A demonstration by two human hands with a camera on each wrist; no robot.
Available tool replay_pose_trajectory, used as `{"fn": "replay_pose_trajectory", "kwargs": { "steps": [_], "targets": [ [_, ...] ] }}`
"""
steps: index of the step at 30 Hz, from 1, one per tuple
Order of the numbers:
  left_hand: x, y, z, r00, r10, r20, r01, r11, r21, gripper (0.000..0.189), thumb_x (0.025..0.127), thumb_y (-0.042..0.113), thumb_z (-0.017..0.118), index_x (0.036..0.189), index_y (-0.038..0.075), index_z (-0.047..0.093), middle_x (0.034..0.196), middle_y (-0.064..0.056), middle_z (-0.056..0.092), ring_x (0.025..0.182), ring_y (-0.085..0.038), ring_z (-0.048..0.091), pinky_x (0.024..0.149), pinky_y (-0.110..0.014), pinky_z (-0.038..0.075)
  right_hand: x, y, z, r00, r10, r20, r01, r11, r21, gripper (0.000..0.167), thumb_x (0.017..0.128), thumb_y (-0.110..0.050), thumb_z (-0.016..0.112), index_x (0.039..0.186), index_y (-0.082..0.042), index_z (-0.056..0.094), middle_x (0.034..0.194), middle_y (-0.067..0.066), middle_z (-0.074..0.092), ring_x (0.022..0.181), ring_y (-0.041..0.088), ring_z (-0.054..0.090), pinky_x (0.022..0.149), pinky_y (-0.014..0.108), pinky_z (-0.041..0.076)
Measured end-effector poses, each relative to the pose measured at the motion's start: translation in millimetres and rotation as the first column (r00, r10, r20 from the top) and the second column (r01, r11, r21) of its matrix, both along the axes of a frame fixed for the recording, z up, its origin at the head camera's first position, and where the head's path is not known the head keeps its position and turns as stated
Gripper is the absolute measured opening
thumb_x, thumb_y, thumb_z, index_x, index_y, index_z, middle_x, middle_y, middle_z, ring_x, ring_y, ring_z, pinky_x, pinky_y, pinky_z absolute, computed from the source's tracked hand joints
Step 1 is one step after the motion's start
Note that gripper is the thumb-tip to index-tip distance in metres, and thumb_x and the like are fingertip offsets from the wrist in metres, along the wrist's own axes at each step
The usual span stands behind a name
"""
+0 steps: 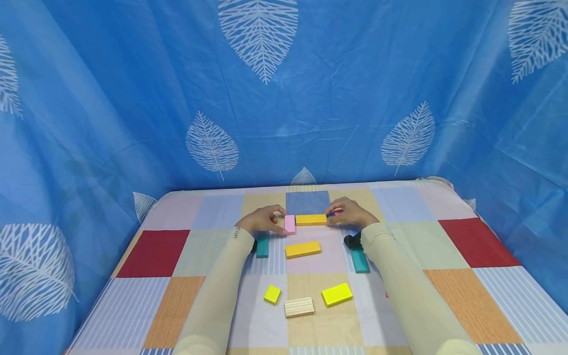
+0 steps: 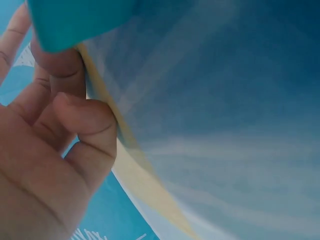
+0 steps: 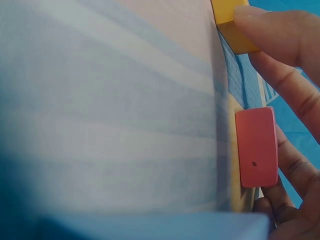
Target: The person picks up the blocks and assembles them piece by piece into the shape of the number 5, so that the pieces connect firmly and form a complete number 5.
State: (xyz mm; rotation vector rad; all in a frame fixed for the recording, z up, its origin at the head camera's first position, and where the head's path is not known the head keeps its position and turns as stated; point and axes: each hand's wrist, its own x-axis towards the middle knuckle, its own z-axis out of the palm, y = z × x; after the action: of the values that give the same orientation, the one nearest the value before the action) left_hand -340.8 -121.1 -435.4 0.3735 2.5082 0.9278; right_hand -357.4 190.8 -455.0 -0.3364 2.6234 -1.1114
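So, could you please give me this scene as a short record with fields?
Left hand: pinches the pink block
Right hand: pinches the right end of the far orange block
Red block: at the right hand; whether held, unclear
Near orange block: lies apart, toward the person
Teal pair: left teal block, right teal block
Nearest group: small yellow block, striped block, larger yellow block
Surface: patchwork cloth
Backdrop: blue leaf-printed cloth

From my remote station, I see passage between the far amber block [image 1: 311, 220] and near amber block [image 1: 303, 249], narrowed leftward by the pink block [image 1: 290, 224]. Left teal block [image 1: 262, 247] and right teal block [image 1: 360, 262] obstruct the flanks; red block [image 3: 256, 146] crowds the far right; blue curtain [image 1: 310, 108] bounds the rear.
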Motion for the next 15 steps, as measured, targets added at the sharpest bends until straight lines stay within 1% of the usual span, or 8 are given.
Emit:
{"fn": "replay_pose_trajectory", "kwargs": {
  "steps": [5,10,15],
  "targets": [
    [-1.0,2.4,0.0,1.0,0.011,0.008,-0.011,1.0,-0.009,0.049,0.091,0.026,0.091,0.131,0.019,0.064,0.097,-0.005,0.051,0.098,-0.024,0.051,0.082,-0.034,0.041,-0.9,-0.3,-0.1,1.0,0.006,-0.006,-0.006,1.0,-0.002,0.031,0.091,-0.011,0.085,0.117,0.006,0.078,0.152,0.033,0.048,0.143,0.05,0.041,0.123,0.068,0.028],
    [-1.8,4.8,-1.9,0.999,0.029,0.016,-0.028,0.999,-0.031,0.05,0.09,0.029,0.092,0.132,0.021,0.065,0.098,-0.006,0.052,0.103,-0.025,0.053,0.086,-0.037,0.043,-0.7,-0.8,-0.4,1.0,0.003,-0.001,-0.003,1.0,0.0,0.032,0.091,-0.011,0.084,0.117,0.005,0.078,0.152,0.033,0.048,0.144,0.05,0.04,0.123,0.068,0.028],
    [-1.8,5.8,-3.4,0.999,0.041,0.021,-0.04,0.999,-0.03,0.051,0.09,0.03,0.092,0.133,0.022,0.065,0.097,-0.005,0.051,0.103,-0.025,0.053,0.088,-0.038,0.043,-1.0,0.4,-1.0,1.0,-0.002,0.0,0.002,1.0,-0.003,0.032,0.091,-0.011,0.085,0.117,0.005,0.078,0.151,0.032,0.049,0.142,0.05,0.041,0.123,0.067,0.03]
  ]
}}
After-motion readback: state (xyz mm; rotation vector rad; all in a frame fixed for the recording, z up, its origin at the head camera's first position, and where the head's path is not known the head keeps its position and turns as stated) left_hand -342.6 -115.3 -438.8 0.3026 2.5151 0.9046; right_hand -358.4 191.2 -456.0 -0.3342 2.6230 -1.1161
